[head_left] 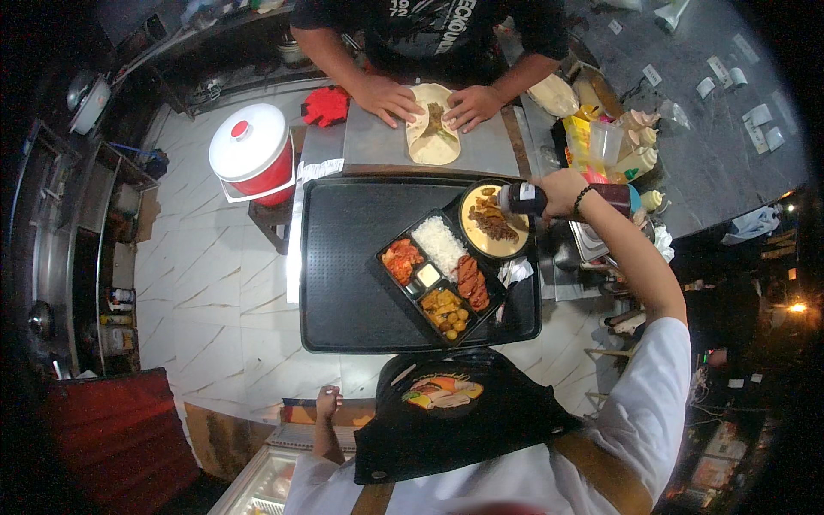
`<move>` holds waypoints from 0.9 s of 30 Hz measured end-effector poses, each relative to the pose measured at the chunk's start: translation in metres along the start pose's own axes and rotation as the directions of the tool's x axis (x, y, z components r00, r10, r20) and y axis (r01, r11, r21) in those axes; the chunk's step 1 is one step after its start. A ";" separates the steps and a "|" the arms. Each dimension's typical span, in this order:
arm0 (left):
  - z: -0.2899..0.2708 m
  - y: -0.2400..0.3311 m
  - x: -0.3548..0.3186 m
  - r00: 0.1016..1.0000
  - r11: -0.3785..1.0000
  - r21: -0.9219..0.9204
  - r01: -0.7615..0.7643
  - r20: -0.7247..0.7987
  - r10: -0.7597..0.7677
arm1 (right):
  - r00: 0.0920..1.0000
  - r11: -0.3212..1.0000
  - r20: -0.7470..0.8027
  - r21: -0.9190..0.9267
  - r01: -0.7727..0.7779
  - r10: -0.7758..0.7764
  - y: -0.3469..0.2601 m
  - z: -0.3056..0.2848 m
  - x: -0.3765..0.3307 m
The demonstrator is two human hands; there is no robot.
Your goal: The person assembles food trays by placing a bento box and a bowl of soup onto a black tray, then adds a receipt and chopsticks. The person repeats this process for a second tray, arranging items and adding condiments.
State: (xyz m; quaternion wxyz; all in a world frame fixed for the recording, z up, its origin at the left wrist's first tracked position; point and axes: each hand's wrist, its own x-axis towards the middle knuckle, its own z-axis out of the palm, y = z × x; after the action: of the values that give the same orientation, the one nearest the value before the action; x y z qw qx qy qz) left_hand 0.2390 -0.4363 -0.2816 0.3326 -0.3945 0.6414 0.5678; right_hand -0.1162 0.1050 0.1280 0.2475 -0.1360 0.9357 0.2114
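Observation:
My right hand (pixel 562 190) grips a squeeze bottle of dark sauce (pixel 611 199), tipped on its side. Its dark cap (pixel 520 198) points left over a round black bowl (pixel 464 240) of creamy yellow food topped with browned meat (pixel 493 221). Beside the bowl lies a black compartment box (pixel 407 296), set at a slant. It holds white rice (pixel 439 246), reddish food (pixel 401 260), a pale square portion (pixel 427 275), sliced reddish meat (pixel 472 281) and a yellow-brown stew (pixel 444 312). Low at my side, my left hand (pixel 328 401) has curled fingers; whatever they hold is too small to name.
Box and bowl rest on a large black tray (pixel 343 257). Across from me, a person's hands (pixel 390 99) touch a filled flatbread (pixel 433 124). A red cooler with a white lid (pixel 249 142) stands left; sauce bottles (pixel 639 161) crowd the right. A red cloth (pixel 324 106) lies by the flatbread.

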 end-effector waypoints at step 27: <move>-0.010 0.009 0.025 0.957 0.986 -0.108 0.123 0.278 -0.089 | 0.997 0.994 0.028 0.070 -0.079 0.077 0.045 -0.007 -0.061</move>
State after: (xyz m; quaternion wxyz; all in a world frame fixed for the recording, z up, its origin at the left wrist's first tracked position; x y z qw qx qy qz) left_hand 0.2195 -0.4491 -0.2983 0.4225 -0.3666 0.5309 0.6366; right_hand -0.0840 0.1503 0.1805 0.2557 -0.0878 0.9440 0.1890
